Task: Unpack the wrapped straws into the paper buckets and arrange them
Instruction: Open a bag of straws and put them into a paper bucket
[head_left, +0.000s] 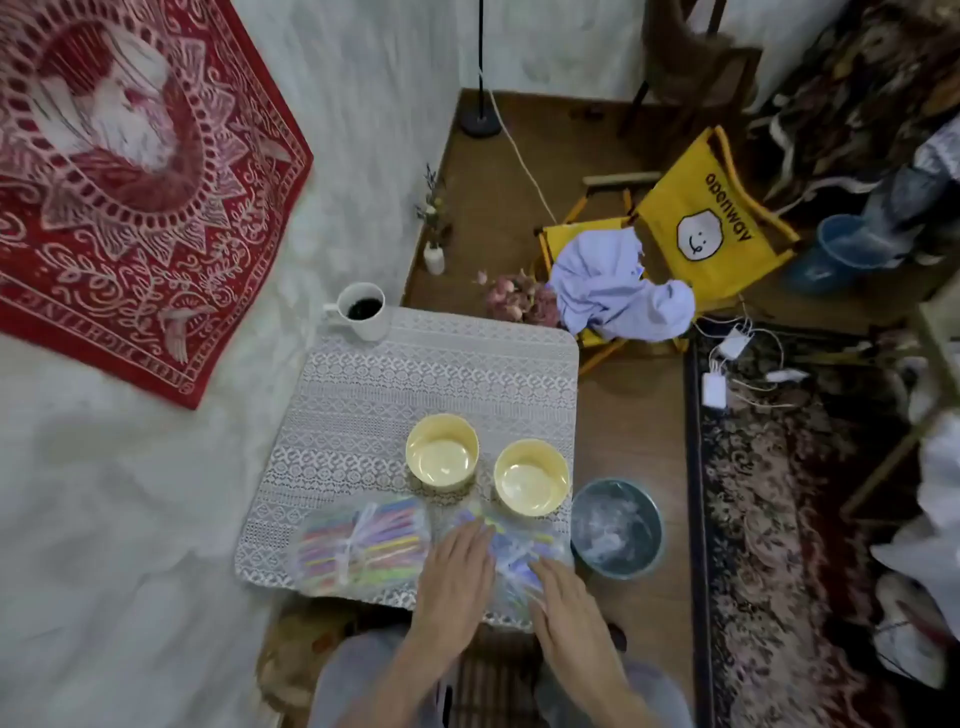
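Where the lace-covered desk (415, 374) meets its near edge, we list two clear packets of coloured straws: the left packet (361, 543) lies untouched, tied across its middle with a pale band, and the right packet (511, 553) sits just beside it, under both hands. Our left hand (457, 569) rests flat on that packet's left part with fingers straight, its grip released; our right hand (563, 597) lies on the packet's right part, fingers extended and likewise released, though blur hides whether any fingertip pinches the wrap. Behind the packets stand two pale yellow paper buckets, the left bucket (441, 451) and the right bucket (531, 475), both upright, side by side and holding no straws. A white mug (363, 310) of dark liquid stands at the desk's far left corner. On the floor just right of the desk sits a grey bin (617, 527) lined with clear plastic. Further back, a yellow folding chair (711, 218) bears the word "aoauwapa" as best we can read it, above a smiling face, with a pale cloth (613, 288) draped over its seat. A red patterned hanging (119, 182) on the wall carries lettering too blurred to read.
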